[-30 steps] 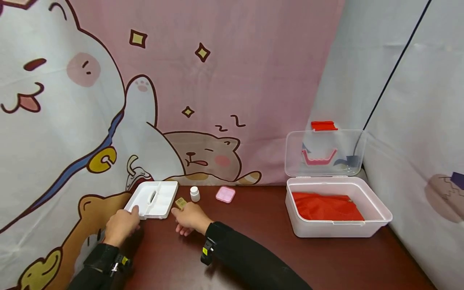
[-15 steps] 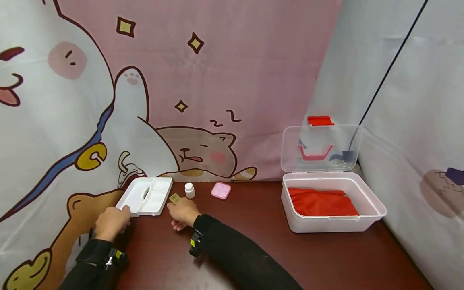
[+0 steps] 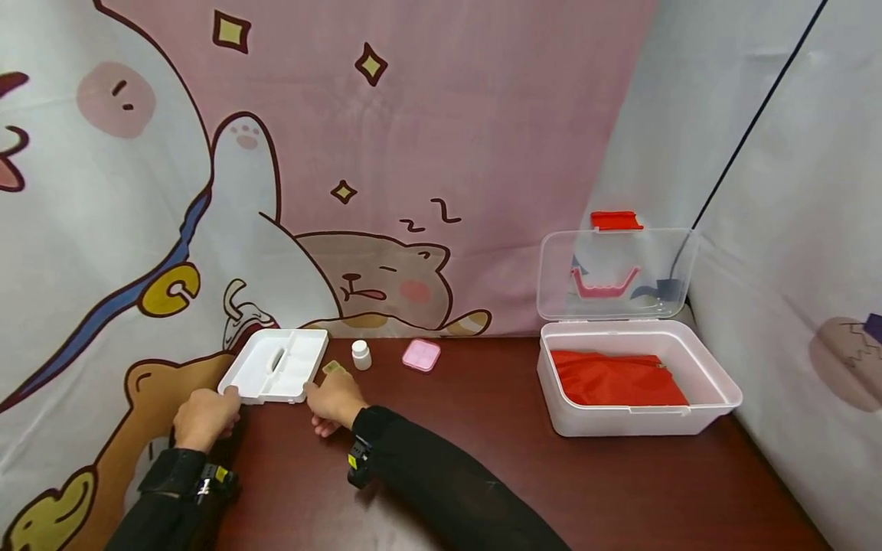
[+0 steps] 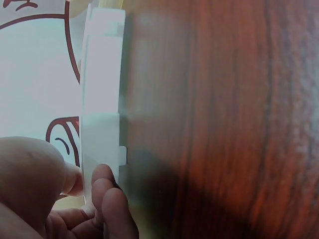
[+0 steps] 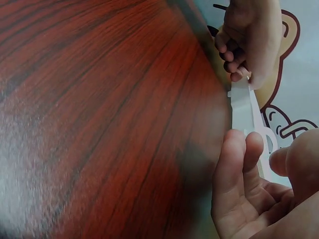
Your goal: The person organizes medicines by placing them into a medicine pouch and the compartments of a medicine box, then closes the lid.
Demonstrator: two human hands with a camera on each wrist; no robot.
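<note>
A white divided tray [image 3: 296, 367] with a raised oval handle lies at the table's back left in the head view. My left hand [image 3: 205, 418] pinches its front left corner, thumb on the rim and fingers against the front wall, as the left wrist view shows. At the front right corner is my right hand [image 3: 334, 399]; in the right wrist view the tray's edge lies between its thumb [image 5: 280, 162] and curled fingers, though firm contact is hard to tell. Just behind this hand, partly hidden, is a small yellow-green square [image 3: 334, 367].
A small white bottle [image 3: 361, 355] and a pink square case [image 3: 421, 355] stand right of the tray. Farther right is a white storage box [image 3: 620, 421] holding red cloth [image 3: 616, 379], its clear lid [image 3: 558, 275] raised. A printed curtain [image 3: 482, 153] hangs behind the brown table [image 3: 482, 428].
My right hand has moved left, away from beside the yellow-green square, to the tray's front right corner. My left hand stays at the left corner. The head view has shifted slightly.
</note>
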